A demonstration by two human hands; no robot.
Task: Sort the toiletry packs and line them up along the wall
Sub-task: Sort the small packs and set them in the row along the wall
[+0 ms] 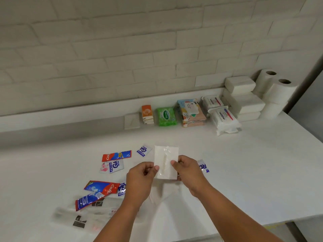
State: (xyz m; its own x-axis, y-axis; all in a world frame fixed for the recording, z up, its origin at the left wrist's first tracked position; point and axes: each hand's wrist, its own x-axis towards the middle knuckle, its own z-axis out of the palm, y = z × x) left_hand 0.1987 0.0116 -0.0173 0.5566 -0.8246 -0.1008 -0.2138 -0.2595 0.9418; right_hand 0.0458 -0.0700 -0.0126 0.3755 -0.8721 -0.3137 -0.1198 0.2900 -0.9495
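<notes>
White tissue pack (166, 161) held over the middle of the counter (244, 163), pinched from both sides: left hand (139, 179) on its left edge, right hand (189, 172) on its right, fingers covering the lower corners. Against the wall sit an orange pack (147, 113), green wipes (166, 116) and patterned packs (191, 111). 1 blue sachet (203, 165) is half hidden behind the right hand. The clear bags (83, 215) at lower left are too blurred to read.
</notes>
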